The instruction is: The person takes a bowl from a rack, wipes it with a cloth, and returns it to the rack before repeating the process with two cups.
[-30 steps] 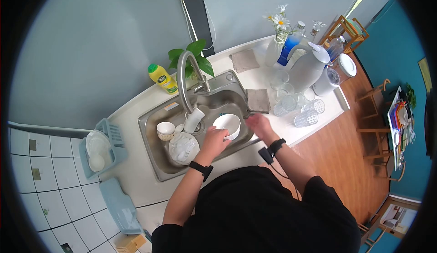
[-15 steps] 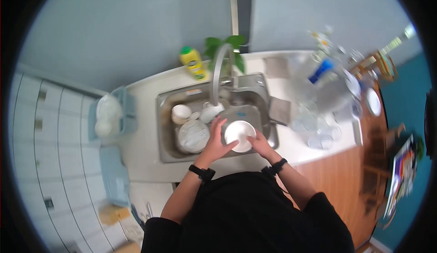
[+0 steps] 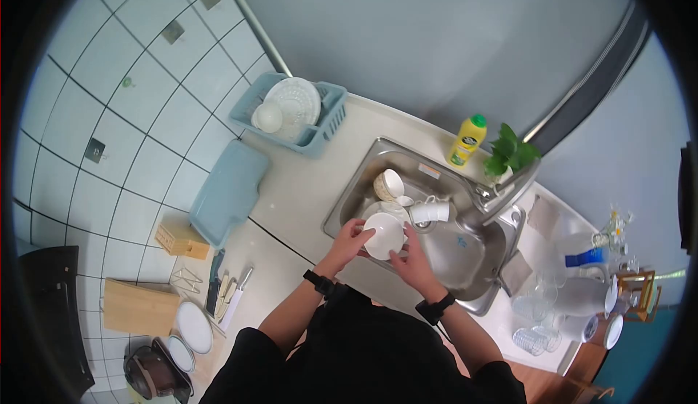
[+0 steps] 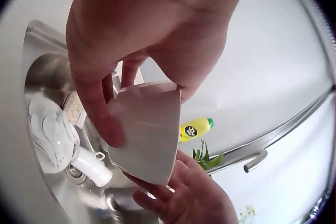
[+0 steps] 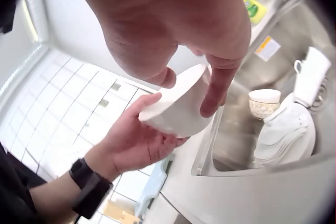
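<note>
A white bowl point(image 3: 384, 236) is held between both hands over the sink's front edge. The left hand point(image 3: 350, 242) grips its left side, thumb at the rim; the left wrist view shows fingers along the outside of the bowl point(image 4: 146, 129). On the opposite side the right hand point(image 3: 414, 262) pinches the wall, and in the right wrist view a finger lies on the outside of the bowl point(image 5: 183, 109). Stacked white dishes point(image 5: 286, 134), a patterned cup point(image 5: 264, 103) and a white mug point(image 3: 430, 212) lie in the sink point(image 3: 458, 258).
Behind the sink stand a yellow bottle point(image 3: 467, 141), a plant point(image 3: 510, 149) and the faucet point(image 3: 494, 204). Glasses point(image 3: 536, 340) and a pitcher point(image 3: 585, 294) are at the right. A blue rack point(image 3: 309, 139) with dishes and a blue board point(image 3: 230, 190) are at the left.
The right hand has come onto the bowl, which both hands now hold nearer the sink's front edge. The head view has turned toward the rack and the left counter.
</note>
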`<state>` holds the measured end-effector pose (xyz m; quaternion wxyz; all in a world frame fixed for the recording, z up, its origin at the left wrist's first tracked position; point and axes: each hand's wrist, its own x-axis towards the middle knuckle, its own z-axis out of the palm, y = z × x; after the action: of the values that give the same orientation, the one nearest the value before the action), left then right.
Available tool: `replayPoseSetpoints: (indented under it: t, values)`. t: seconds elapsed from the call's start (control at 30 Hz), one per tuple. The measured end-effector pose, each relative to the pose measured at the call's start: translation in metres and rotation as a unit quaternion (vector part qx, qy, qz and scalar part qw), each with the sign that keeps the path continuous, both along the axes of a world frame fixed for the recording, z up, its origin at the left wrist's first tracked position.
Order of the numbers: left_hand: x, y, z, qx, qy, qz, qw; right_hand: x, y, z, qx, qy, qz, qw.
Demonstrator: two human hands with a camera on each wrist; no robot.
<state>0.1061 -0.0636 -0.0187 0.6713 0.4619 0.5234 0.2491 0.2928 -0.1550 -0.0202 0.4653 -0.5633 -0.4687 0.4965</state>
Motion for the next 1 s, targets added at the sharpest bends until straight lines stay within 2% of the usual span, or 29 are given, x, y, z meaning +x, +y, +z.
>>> replayPoseSetpoints:
  t: [0.03,0.07,0.1,0.13,0.17,0.23,0.3,0.37,0.4,0.43,0.47,0.53,0.57,0.63,0.67,0.7,0.77,0.8,0.87,0.9,0.97,1.0]
  values:
    - [-0.009,0.007,0.005,0.0,-0.005,0.008,1.0,-0.01,0.01,0.003,0.0,-0.005,0.008,1.0]
    - [-0.019,0.017,0.01,-0.001,-0.009,0.039,0.999,-0.018,0.02,0.006,0.07,-0.132,0.047,0.988]
    - [-0.029,0.028,0.015,-0.002,-0.013,0.069,0.998,-0.029,0.031,0.009,0.14,-0.255,0.084,0.953]
    - [-0.038,0.04,0.019,0.008,-0.014,0.086,0.996,-0.04,0.044,0.031,0.211,-0.31,0.065,0.925]
    - [-0.05,0.053,0.023,0.007,-0.019,0.091,0.996,-0.048,0.06,0.033,0.212,-0.314,0.071,0.923]
    - [-0.071,0.081,0.042,0.019,0.002,0.087,0.996,-0.067,0.089,0.034,0.265,-0.368,0.116,0.884]
    - [-0.088,0.108,0.058,0.034,0.019,0.104,0.994,-0.089,0.12,0.037,0.266,-0.395,0.117,0.872]
    - [-0.108,0.136,0.064,0.084,-0.001,0.099,0.991,-0.111,0.15,0.052,0.303,-0.428,0.076,0.848]
    - [-0.115,0.15,0.06,0.079,-0.008,0.106,0.991,-0.125,0.164,0.073,0.326,-0.465,0.04,0.822]
    - [-0.122,0.165,0.055,0.139,-0.009,0.124,0.982,-0.136,0.181,0.072,0.325,-0.471,0.049,0.819]
    - [-0.127,0.179,0.051,0.2,-0.008,0.143,0.969,-0.144,0.2,0.068,0.331,-0.439,0.066,0.832]
    - [-0.139,0.203,0.054,0.223,-0.01,0.168,0.96,-0.163,0.238,0.059,0.347,-0.35,0.096,0.865]
    - [-0.145,0.214,0.056,0.247,-0.005,0.186,0.951,-0.17,0.253,0.056,0.348,-0.353,0.1,0.863]
    - [-0.162,0.236,0.054,0.267,-0.008,0.186,0.946,-0.188,0.282,0.059,0.161,-0.214,0.067,0.961]
    - [-0.172,0.247,0.053,0.287,-0.008,0.181,0.941,-0.191,0.301,0.066,0.101,-0.168,0.074,0.978]
    - [-0.185,0.259,0.052,0.283,-0.01,0.182,0.942,-0.195,0.319,0.071,0.098,-0.169,0.075,0.978]
    - [-0.215,0.292,0.052,0.374,0.117,0.174,0.903,-0.2,0.356,0.076,0.012,-0.04,0.09,0.995]
    - [-0.225,0.311,0.047,0.371,0.113,0.176,0.905,-0.205,0.373,0.075,0.008,-0.045,0.09,0.995]
    - [-0.245,0.348,0.034,0.343,0.086,0.212,0.911,-0.22,0.404,0.07,-0.034,0.214,0.066,0.974]
    - [-0.253,0.36,0.027,0.342,0.085,0.215,0.911,-0.226,0.416,0.067,-0.035,0.212,0.068,0.974]
    - [-0.264,0.382,0.013,0.537,0.217,0.162,0.799,-0.236,0.438,0.056,-0.088,0.218,0.047,0.971]
    - [-0.268,0.392,0.001,0.537,0.217,0.162,0.799,-0.243,0.446,0.047,-0.083,0.219,0.049,0.971]
